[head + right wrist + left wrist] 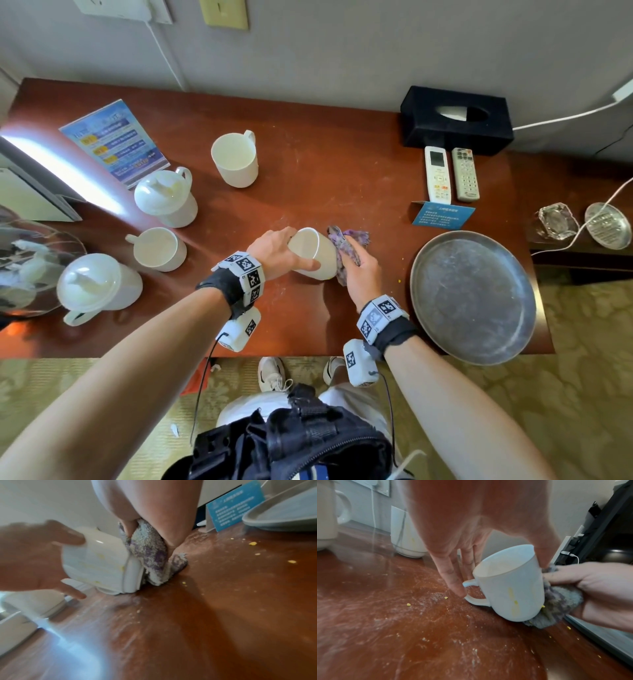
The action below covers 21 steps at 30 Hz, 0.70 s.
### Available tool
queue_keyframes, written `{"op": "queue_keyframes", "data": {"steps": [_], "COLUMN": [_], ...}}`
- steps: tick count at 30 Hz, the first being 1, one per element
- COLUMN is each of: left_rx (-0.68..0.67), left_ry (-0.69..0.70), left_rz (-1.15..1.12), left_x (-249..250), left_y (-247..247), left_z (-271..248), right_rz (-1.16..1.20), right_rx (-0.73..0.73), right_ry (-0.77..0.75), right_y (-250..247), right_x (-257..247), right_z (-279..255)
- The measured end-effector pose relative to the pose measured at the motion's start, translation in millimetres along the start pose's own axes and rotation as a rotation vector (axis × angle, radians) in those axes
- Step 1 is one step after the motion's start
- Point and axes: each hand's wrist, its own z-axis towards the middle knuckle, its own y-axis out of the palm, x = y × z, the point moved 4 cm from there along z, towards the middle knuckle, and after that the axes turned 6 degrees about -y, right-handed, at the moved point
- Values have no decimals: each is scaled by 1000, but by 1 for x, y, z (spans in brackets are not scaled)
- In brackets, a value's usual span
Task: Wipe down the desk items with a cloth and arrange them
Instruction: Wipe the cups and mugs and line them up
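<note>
White mug (313, 253) tilted in left hand (274, 248), right hand (361, 272) pressing cloth (344, 251) seemingly to its base

White mug (313, 253), tilted on desk (308, 154), mouth up-left, yellow streaks down side, handle low beside desk surface. Purple-white fluffy cloth (344, 250) bunched against mug's base and right side, trailing onto desk.
</note>
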Motion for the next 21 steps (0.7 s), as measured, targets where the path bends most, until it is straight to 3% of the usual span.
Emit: {"op": "queue_keyframes", "data": {"steps": [5,7,12,17,21], "left_rx": [15,12,6,2,16], "left_ry": [2,2,4,7,13], "left_rz": [-18,-26,-19,-25,-21], "left_x": [-1,-1,-1,0,-1], "left_y": [1,2,1,0,1], "left_z": [1,1,0,-1,-5], "right_rz": [-146,-174,-163,-16,82], "right_rx": [-95,-113,-148,-221,-179], "right_ry": [-261,-229,34,-16,-92], "right_y": [17,16,11,22,24], "right_x": [-24,-23,-11,-17,-20], "right_z": [-4,1,20,21,18]}}
